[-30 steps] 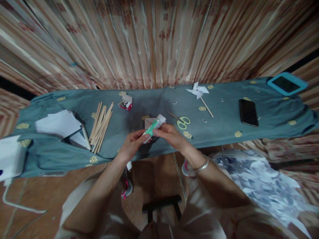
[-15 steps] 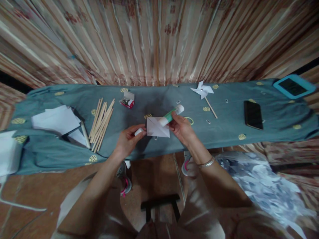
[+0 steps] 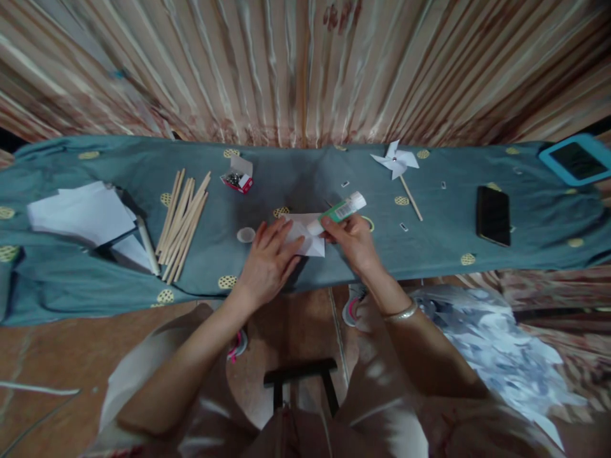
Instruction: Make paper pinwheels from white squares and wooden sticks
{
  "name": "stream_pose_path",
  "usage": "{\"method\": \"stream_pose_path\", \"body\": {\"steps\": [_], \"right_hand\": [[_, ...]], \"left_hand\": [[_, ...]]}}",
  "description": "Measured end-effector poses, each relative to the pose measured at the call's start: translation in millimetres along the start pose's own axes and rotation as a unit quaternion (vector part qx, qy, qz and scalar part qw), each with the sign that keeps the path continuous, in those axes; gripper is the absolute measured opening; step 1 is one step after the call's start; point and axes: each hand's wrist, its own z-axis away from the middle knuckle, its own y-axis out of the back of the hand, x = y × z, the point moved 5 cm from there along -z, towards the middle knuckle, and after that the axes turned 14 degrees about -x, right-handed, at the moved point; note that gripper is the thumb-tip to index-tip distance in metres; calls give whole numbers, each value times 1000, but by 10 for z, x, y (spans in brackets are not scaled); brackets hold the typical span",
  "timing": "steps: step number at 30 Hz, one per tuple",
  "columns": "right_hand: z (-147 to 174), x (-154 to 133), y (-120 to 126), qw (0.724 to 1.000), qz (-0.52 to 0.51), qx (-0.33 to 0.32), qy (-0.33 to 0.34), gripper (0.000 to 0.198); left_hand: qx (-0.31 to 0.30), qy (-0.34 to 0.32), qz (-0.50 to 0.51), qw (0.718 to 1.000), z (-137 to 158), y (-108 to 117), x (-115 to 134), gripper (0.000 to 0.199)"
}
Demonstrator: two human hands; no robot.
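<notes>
My left hand (image 3: 270,264) lies with its fingers spread over the left part of a small white paper square (image 3: 315,247) on the cloth. Fold or cut lines run across the paper. In my right hand (image 3: 353,242) is a green and white glue stick (image 3: 344,208), tilted, its lower end at the middle of the paper. The white round glue stick cap (image 3: 245,235) rests on the cloth just left of my left fingers. Behind my right hand, part of a yellow-green ring-shaped handle (image 3: 367,222) shows; the rest is hidden.
Wooden sticks (image 3: 184,226), a pen (image 3: 147,247) and white paper sheets (image 3: 86,213) lie at left. Farther back stands a small red box (image 3: 238,178) of metal pieces. A paper pinwheel (image 3: 395,160), a black phone (image 3: 493,216) and a blue-framed tablet (image 3: 577,159) are at right.
My left hand has put the cap down on the cloth and moved onto the paper with fingers spread. The glue stick's lower end has come to the paper's middle. The view has shifted slightly.
</notes>
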Motion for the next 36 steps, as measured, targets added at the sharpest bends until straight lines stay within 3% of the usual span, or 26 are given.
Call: {"method": "stream_pose_path", "body": {"steps": [2, 5, 10, 14, 17, 20, 36], "right_hand": [[16, -34, -21, 992, 122, 18, 23, 40], [29, -73, -91, 958, 283, 18, 26, 37], [-7, -50, -159, 909, 417, -2, -3, 44], [-45, -22, -148, 891, 453, 15, 26, 45], [-65, -3, -148, 886, 463, 17, 39, 46], [-75, -10, -167, 881, 469, 14, 54, 46], [-82, -65, -356, 855, 517, -34, 15, 42]], "left_hand": [[-30, 6, 25, 999, 9, -141, 63, 33], [-42, 24, 68, 997, 17, -264, 59, 35], [-28, 31, 130, 991, 22, -297, -14, 31], [-46, 21, -7, 999, 28, -325, -2, 37], [-67, 13, -130, 989, 35, -361, 14, 42], [-66, 5, -184, 981, 42, -379, 20, 45], [-56, 6, -157, 986, 39, -363, 30, 43]]}}
